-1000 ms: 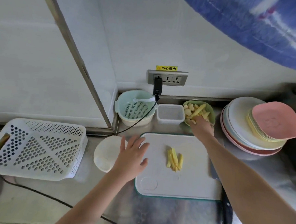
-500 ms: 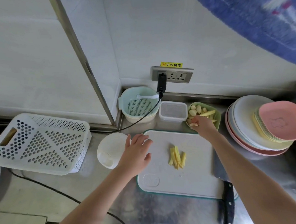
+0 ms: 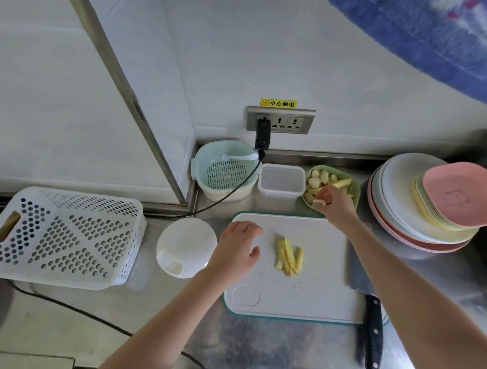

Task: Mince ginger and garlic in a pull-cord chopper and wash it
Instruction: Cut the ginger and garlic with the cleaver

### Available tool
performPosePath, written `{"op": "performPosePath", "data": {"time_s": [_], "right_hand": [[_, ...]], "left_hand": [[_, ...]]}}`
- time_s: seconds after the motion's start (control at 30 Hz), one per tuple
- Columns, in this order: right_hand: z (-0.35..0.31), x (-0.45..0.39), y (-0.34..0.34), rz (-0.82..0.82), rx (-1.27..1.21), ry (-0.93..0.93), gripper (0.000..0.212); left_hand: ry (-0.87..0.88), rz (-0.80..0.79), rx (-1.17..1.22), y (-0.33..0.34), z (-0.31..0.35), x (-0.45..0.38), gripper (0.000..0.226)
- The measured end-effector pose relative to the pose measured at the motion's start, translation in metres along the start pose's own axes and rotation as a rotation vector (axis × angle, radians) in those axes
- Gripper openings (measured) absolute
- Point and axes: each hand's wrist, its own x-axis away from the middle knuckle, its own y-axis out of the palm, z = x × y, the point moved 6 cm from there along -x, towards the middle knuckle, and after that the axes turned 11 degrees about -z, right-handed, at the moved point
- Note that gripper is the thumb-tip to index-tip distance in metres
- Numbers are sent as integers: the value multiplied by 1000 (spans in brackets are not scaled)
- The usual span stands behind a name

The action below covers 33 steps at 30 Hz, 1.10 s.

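Your worktop (image 3: 273, 349) carries the board (image 3: 321, 296) dead centre, the chopper (image 3: 185, 245) at its nine o'clock. Your left hand (image 3: 236, 249) rests loosely curled, empty, on the board's edge. At one o'clock your right hand (image 3: 332, 205) pinches a piece over the bowl (image 3: 354, 187). Ginger (image 3: 290, 256) waits mid-board. Careful: the knife (image 3: 369, 327) lies under your right forearm, so a careless pullback could catch it.

right hand (image 3: 335, 207): over near rim of green bowl (image 3: 355, 189), fingers pinching a pale piece | left hand (image 3: 236, 251): fingers loosely curled, on left edge of white cutting board (image 3: 312, 290) | ginger sticks (image 3: 289, 256): board centre | cleaver (image 3: 366, 313): along board's right edge | white chopper lid (image 3: 183, 246): counter, just left of board
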Motion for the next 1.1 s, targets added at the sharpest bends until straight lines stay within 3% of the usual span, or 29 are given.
{"op": "performPosePath", "data": {"time_s": [0.1,0.17,0.23,0.3,0.4,0.5,0.57,0.7,0.8,0.9,1.03,1.1], "right_hand": [[-6,23,-12,98,-305,-10,14],[-18,46,-3,11,-509,-84,16],[-31,74,18,-133,-582,-150,20],[-37,98,42,-224,-581,-149,20],[-34,119,55,-133,-534,-125,16],[-20,135,53,-30,-572,-49,12],[-4,146,61,-65,-508,10,13],[11,169,95,-142,-380,105,17],[12,174,116,-55,-400,141,20],[16,176,124,15,-418,181,16],[30,187,118,155,-561,226,15],[39,188,110,226,-608,259,20]], "left_hand": [[-71,51,307,-5,4,-4,31],[-254,47,796,-3,6,-11,23],[-442,-72,1430,10,19,-18,12],[-474,-202,1704,20,34,-19,13],[-418,-221,1687,28,39,-10,24],[-463,-171,1652,41,30,0,13],[-466,-158,1368,47,19,4,8],[-305,-134,779,53,8,6,17],[-244,-125,682,66,11,5,20],[-161,-156,593,78,16,3,9],[-17,-248,475,83,17,10,35],[100,-243,295,84,22,16,44]]}}
